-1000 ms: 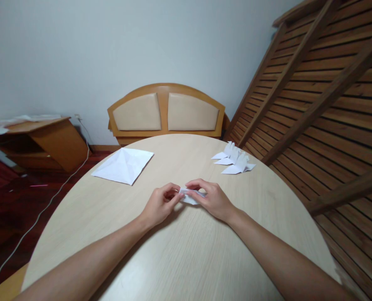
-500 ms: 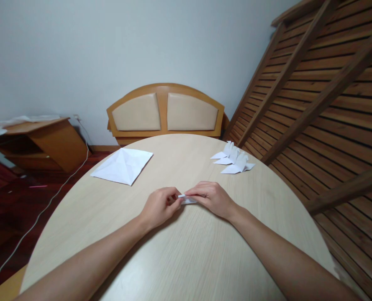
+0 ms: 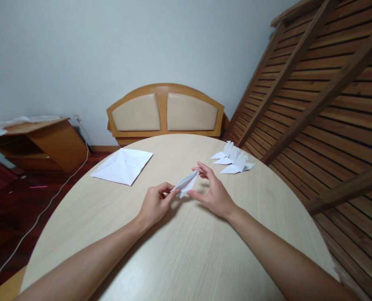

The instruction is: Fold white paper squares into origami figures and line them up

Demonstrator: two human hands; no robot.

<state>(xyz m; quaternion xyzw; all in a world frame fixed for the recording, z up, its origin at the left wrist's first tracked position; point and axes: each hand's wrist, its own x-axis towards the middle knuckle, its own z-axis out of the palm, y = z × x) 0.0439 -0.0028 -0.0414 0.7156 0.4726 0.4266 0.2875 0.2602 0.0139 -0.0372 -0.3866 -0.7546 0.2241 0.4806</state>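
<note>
The left hand (image 3: 156, 203) is nearly closed, thumb and fingers pinching the lower left end of a small, white, pointed piece of folded paper (image 3: 186, 184). The right hand (image 3: 213, 193) is opened into a wide curve around the opposite side, fingertips by the upper point and thumb by the lower edge; whether these touch the paper cannot be told. The piece is tilted, between the hands, over a round, pale wood-grain table (image 3: 186, 255). It is probably very light, stiffer where layers overlap, and easily creased or torn at its thin tips; the layered edges likely offer the safest hold, with light fingertip pressure. Farther out, a flat, white, creased paper sheet (image 3: 122, 168) lies to the left, and three white, bird-like folded-paper figures (image 3: 235, 167) stand close together to the right. Beyond the table is a wooden headboard with beige panels (image 3: 136, 113).
</note>
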